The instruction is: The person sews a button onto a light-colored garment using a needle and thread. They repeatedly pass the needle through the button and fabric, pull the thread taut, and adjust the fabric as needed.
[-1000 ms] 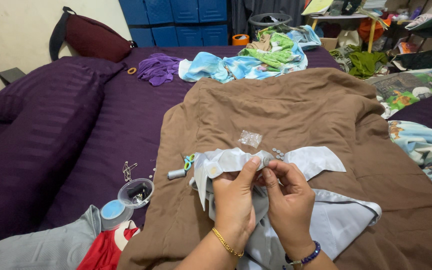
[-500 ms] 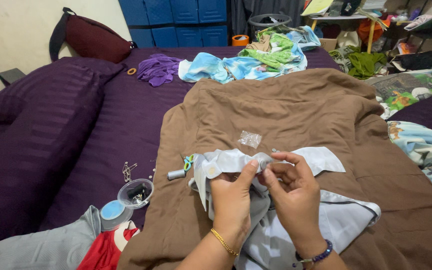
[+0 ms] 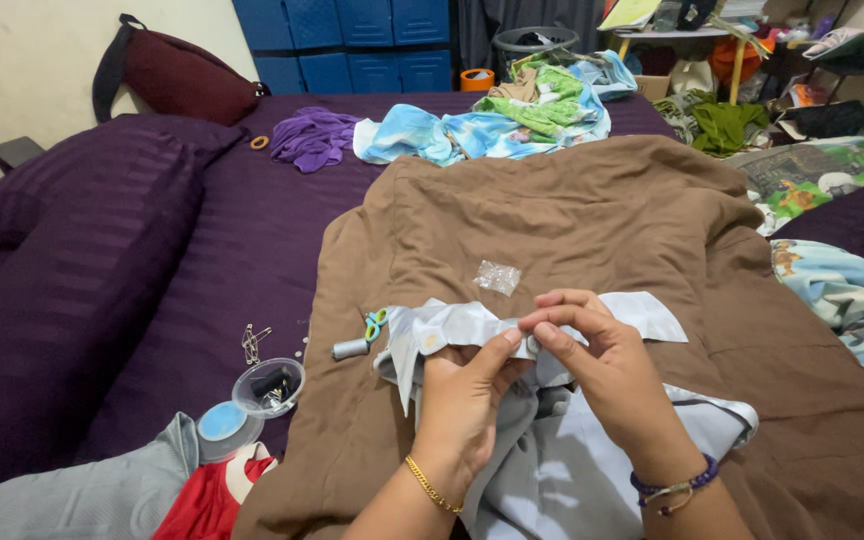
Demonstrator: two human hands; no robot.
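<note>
My left hand (image 3: pixel 464 398) pinches the collar of a pale blue shirt (image 3: pixel 572 460) that lies on a brown blanket (image 3: pixel 572 210). My right hand (image 3: pixel 597 365) meets it at the collar, thumb and fingers closed on a small grey button (image 3: pixel 532 344) against the cloth. A grey thread spool (image 3: pixel 351 348) and small green-handled scissors (image 3: pixel 377 322) lie just left of the collar. A small clear plastic bag (image 3: pixel 499 276) rests on the blanket beyond my hands.
A clear round container (image 3: pixel 269 387) and its blue lid (image 3: pixel 223 421) sit on the purple bedsheet (image 3: pixel 252 240) at left, with safety pins (image 3: pixel 252 342) nearby. Purple pillows (image 3: pixel 62 260) lie far left. Crumpled clothes (image 3: pixel 492 120) pile at the bed's far end. Red and grey garments (image 3: pixel 152 495) lie bottom left.
My right hand has slid forward over the collar, covering the loose buttons on the blanket that showed earlier. My left hand keeps its pinch on the collar.
</note>
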